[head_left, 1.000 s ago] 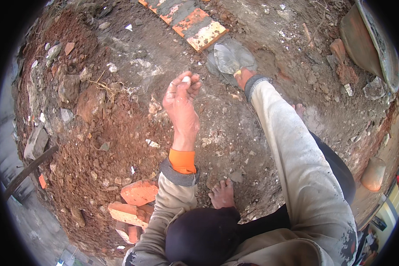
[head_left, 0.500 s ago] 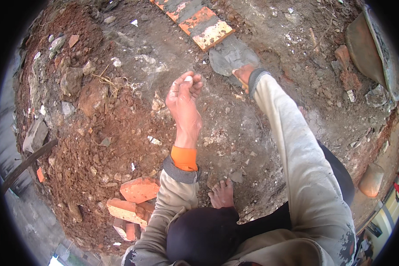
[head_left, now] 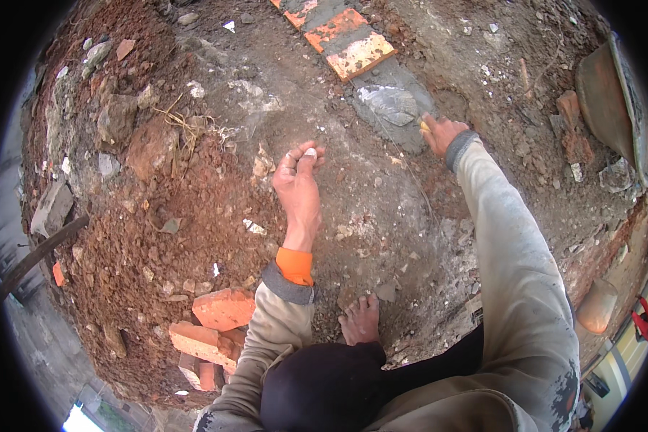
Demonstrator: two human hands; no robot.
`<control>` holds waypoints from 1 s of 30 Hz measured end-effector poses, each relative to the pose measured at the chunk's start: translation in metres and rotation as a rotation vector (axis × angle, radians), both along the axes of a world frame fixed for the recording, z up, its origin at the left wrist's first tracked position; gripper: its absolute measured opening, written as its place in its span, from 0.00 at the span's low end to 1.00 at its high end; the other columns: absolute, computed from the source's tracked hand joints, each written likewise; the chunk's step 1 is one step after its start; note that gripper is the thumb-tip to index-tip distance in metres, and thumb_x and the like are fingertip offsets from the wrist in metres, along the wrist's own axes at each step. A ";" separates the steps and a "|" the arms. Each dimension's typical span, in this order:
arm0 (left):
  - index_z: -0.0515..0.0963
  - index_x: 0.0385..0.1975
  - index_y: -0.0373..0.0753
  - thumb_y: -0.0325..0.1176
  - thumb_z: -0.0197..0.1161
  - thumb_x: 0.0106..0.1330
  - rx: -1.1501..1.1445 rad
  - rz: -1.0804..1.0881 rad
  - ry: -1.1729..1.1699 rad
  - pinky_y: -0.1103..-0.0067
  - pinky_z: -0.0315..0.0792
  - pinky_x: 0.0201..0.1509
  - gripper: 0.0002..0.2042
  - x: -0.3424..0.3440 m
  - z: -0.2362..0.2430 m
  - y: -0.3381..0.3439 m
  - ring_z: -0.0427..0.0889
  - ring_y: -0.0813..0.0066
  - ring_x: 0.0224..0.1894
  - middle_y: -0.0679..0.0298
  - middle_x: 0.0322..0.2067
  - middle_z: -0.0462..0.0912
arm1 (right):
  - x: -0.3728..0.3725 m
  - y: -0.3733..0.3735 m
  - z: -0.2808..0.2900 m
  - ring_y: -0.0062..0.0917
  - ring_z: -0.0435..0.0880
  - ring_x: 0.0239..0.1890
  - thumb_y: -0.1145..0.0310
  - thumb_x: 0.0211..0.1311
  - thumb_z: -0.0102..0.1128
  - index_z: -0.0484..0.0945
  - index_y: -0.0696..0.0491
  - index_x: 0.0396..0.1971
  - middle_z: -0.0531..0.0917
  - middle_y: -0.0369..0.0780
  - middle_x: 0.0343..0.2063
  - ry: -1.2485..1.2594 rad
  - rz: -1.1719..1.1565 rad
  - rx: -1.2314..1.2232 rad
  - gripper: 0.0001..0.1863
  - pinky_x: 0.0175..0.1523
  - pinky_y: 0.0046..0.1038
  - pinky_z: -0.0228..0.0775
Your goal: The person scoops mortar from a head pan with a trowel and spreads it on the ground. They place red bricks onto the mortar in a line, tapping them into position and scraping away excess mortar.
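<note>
My right hand (head_left: 445,135) is closed round the yellowish handle of a trowel. The trowel's wet blade (head_left: 392,105) lies flat on a patch of grey mortar (head_left: 410,140), just beyond the end of a row of orange bricks (head_left: 360,56) with mortar in the joints. My left hand (head_left: 299,189), in an orange cuff, hovers over the soil to the left and nearer to me. Its fingers are curled in with the thumb against them, and nothing shows in them. A thin line (head_left: 408,167) runs across the ground beside the mortar.
Loose bricks (head_left: 223,309) are piled at the lower left beside my sleeve. Red soil and stones (head_left: 115,119) heap up on the left, with a wooden stick (head_left: 47,253) at the edge. A large basin (head_left: 612,101) stands at far right, and a bucket-like vessel (head_left: 596,306) below it.
My right hand and the trowel have moved right, away from the brick end, and more of the mortar shows. The left hand has stayed nearly in place while the view shifted slightly.
</note>
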State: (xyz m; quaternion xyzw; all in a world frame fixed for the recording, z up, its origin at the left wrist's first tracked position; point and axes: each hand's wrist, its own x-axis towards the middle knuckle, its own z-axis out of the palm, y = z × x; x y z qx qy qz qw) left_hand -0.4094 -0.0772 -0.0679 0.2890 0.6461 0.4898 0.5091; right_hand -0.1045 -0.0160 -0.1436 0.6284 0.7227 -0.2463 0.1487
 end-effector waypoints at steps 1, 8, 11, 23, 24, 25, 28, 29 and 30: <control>0.77 0.47 0.30 0.28 0.57 0.68 0.007 -0.027 0.053 0.76 0.76 0.48 0.11 -0.001 -0.001 0.000 0.81 0.73 0.40 0.59 0.38 0.82 | -0.009 0.006 -0.004 0.54 0.82 0.44 0.51 0.67 0.49 0.69 0.47 0.59 0.83 0.55 0.39 -0.010 -0.068 -0.016 0.25 0.52 0.51 0.73; 0.79 0.45 0.34 0.26 0.59 0.64 0.292 -0.091 0.852 0.71 0.74 0.50 0.11 -0.061 0.024 -0.012 0.80 0.65 0.46 0.57 0.44 0.81 | -0.038 -0.007 0.000 0.53 0.81 0.47 0.53 0.65 0.53 0.75 0.53 0.53 0.82 0.58 0.40 0.356 -0.467 -0.111 0.24 0.55 0.45 0.72; 0.80 0.45 0.35 0.28 0.61 0.63 0.361 -0.086 1.275 0.67 0.69 0.57 0.11 -0.081 0.018 -0.017 0.77 0.60 0.51 0.56 0.46 0.80 | -0.042 -0.020 -0.016 0.53 0.80 0.49 0.53 0.64 0.54 0.76 0.57 0.51 0.82 0.57 0.43 0.471 -0.680 -0.065 0.25 0.57 0.43 0.71; 0.79 0.47 0.37 0.35 0.63 0.62 0.150 -0.118 1.178 0.58 0.56 0.67 0.15 -0.087 0.017 -0.017 0.70 0.52 0.59 0.52 0.55 0.74 | 0.009 -0.022 0.030 0.48 0.83 0.46 0.51 0.67 0.50 0.71 0.50 0.55 0.84 0.52 0.41 -0.073 0.015 -0.126 0.23 0.54 0.47 0.73; 0.79 0.47 0.37 0.35 0.63 0.61 0.116 -0.106 1.169 0.59 0.57 0.67 0.16 -0.096 0.028 -0.027 0.70 0.52 0.60 0.51 0.55 0.74 | 0.012 -0.021 0.035 0.49 0.83 0.44 0.52 0.66 0.50 0.71 0.49 0.54 0.84 0.51 0.39 -0.072 0.035 -0.133 0.22 0.51 0.47 0.74; 0.79 0.48 0.37 0.36 0.63 0.62 0.106 -0.184 1.141 0.59 0.58 0.66 0.16 -0.102 0.043 -0.036 0.69 0.51 0.61 0.50 0.55 0.74 | 0.020 -0.022 0.038 0.48 0.83 0.42 0.53 0.66 0.50 0.72 0.49 0.53 0.84 0.51 0.37 -0.059 0.102 -0.080 0.21 0.49 0.48 0.75; 0.77 0.53 0.41 0.39 0.65 0.61 0.090 -0.387 1.167 0.61 0.60 0.67 0.20 -0.101 0.085 -0.067 0.68 0.52 0.63 0.52 0.59 0.71 | 0.092 -0.024 0.060 0.49 0.84 0.35 0.49 0.61 0.57 0.76 0.51 0.51 0.84 0.52 0.33 -0.325 0.144 0.074 0.25 0.41 0.48 0.76; 0.76 0.53 0.41 0.40 0.66 0.60 0.035 -0.429 1.238 0.61 0.59 0.67 0.22 -0.112 0.109 -0.087 0.67 0.52 0.63 0.52 0.59 0.70 | 0.116 -0.025 0.072 0.51 0.83 0.40 0.52 0.63 0.56 0.72 0.52 0.55 0.83 0.54 0.37 -0.160 0.084 0.160 0.25 0.43 0.47 0.75; 0.76 0.54 0.42 0.41 0.67 0.59 -0.007 -0.487 1.299 0.60 0.59 0.68 0.23 -0.120 0.131 -0.106 0.67 0.52 0.63 0.52 0.60 0.70 | 0.128 -0.026 0.081 0.52 0.82 0.42 0.54 0.65 0.55 0.71 0.54 0.56 0.82 0.55 0.40 -0.054 0.028 0.190 0.25 0.44 0.46 0.74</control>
